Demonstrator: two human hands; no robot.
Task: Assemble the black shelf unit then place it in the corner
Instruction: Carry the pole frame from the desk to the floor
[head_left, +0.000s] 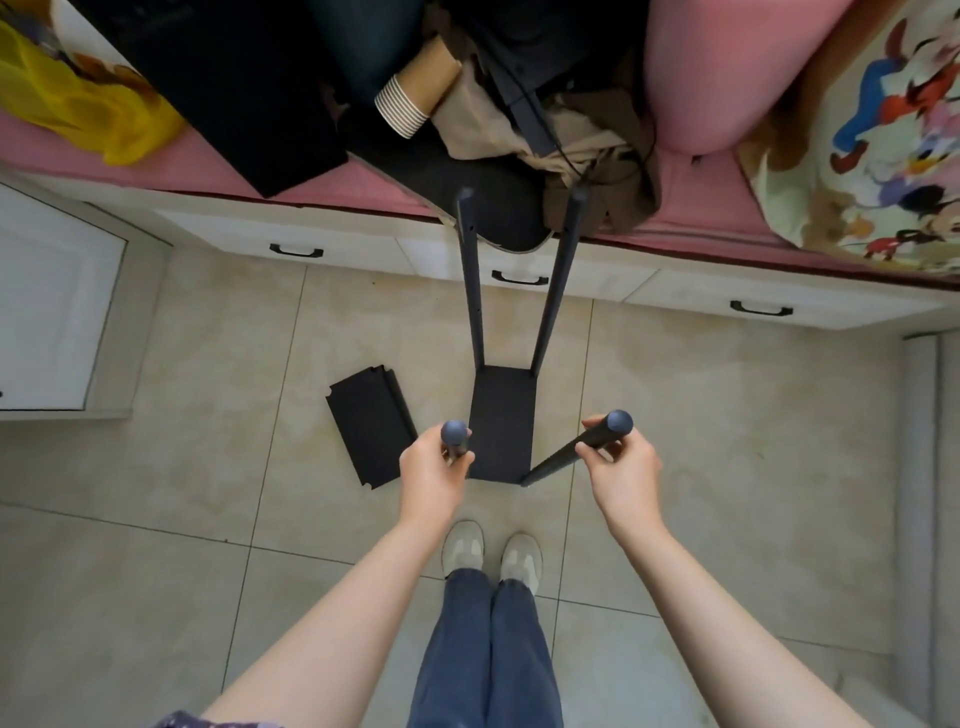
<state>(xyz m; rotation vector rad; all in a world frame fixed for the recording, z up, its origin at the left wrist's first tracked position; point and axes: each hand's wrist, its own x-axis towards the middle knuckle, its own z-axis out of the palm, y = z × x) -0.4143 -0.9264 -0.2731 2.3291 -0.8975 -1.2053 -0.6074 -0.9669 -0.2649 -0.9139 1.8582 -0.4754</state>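
Observation:
A partly built black shelf unit stands on the tiled floor in front of my feet: one black shelf panel (503, 421) at the bottom with four black poles rising from its corners. My left hand (435, 470) grips the top of the near left pole (455, 432). The near right pole (597, 441) is gripped close to its rounded cap by my right hand (618, 467). Both far poles (472, 280) lean up toward the bed edge. A loose black shelf panel (371, 426) lies flat on the floor just left of the unit.
A bed with a pink sheet (727, 228) runs across the top, piled with clothes (571, 135), a large black board (244, 88) and a yellow bag (88, 104). White drawers with black handles (519, 279) sit under it. A white cabinet (52, 296) stands at the left.

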